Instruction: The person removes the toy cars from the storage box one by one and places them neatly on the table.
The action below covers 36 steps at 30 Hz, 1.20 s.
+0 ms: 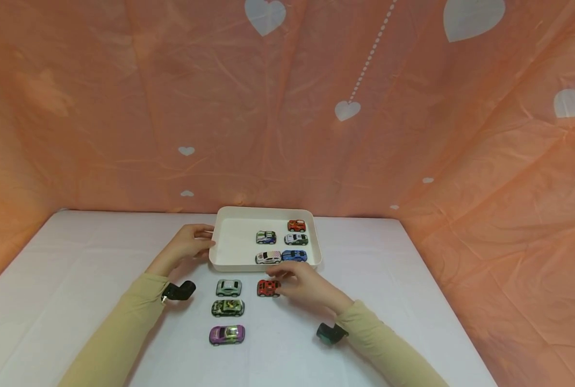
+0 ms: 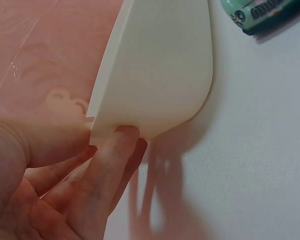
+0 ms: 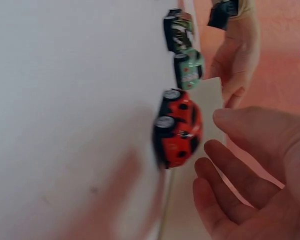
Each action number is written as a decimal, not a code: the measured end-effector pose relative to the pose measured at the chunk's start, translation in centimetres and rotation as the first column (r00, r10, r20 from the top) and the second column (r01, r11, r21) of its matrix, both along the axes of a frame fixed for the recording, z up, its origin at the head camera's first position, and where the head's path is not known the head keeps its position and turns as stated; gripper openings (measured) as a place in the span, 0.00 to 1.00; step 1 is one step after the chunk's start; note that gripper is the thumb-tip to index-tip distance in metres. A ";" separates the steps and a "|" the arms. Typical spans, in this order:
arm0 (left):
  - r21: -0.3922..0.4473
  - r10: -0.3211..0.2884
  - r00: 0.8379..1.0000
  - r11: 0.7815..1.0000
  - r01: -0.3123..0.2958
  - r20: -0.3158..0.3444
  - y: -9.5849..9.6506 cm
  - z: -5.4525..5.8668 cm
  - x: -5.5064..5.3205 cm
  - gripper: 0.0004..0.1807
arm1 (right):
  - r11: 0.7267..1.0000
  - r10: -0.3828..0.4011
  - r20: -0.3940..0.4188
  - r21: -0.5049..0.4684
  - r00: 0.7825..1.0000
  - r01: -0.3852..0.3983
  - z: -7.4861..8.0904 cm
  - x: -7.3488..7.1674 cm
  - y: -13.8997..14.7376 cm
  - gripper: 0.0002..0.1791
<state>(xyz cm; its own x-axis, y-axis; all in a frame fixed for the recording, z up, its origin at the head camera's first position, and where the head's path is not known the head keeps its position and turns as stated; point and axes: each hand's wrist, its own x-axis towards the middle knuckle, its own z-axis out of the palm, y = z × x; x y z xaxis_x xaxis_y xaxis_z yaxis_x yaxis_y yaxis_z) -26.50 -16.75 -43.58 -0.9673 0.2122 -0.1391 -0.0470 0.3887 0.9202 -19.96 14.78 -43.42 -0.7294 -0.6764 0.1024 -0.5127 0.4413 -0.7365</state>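
Note:
My left hand (image 1: 187, 244) grips the left edge of the white tray (image 1: 234, 236). In the left wrist view the thumb is at the tray's rim and the fingertips press the outer wall (image 2: 155, 75). A red toy car (image 1: 267, 288) with black spots stands on the table just in front of the tray. Beside it is my right hand (image 1: 307, 282), its fingers loosely bent. The right wrist view shows a gap between those fingertips and the red car (image 3: 180, 132). Left of the red car stands a light green toy car (image 1: 228, 288).
Behind the light green car, nearer me, are a camouflage car (image 1: 228, 308) and a purple car (image 1: 227, 335). Several toy cars, among them a blue one (image 1: 294, 255) and an orange-red one (image 1: 296, 226), fill the tray's right side. An orange curtain (image 1: 268, 134) hangs behind the white table (image 1: 389, 301).

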 end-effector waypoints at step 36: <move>-0.008 0.009 1.000 1.000 -0.009 0.019 -0.1 0.1 -0.4 0.26 | 0.999 -0.004 -0.108 -0.043 0.994 -0.001 5.9 -5.8 -0.1 0.25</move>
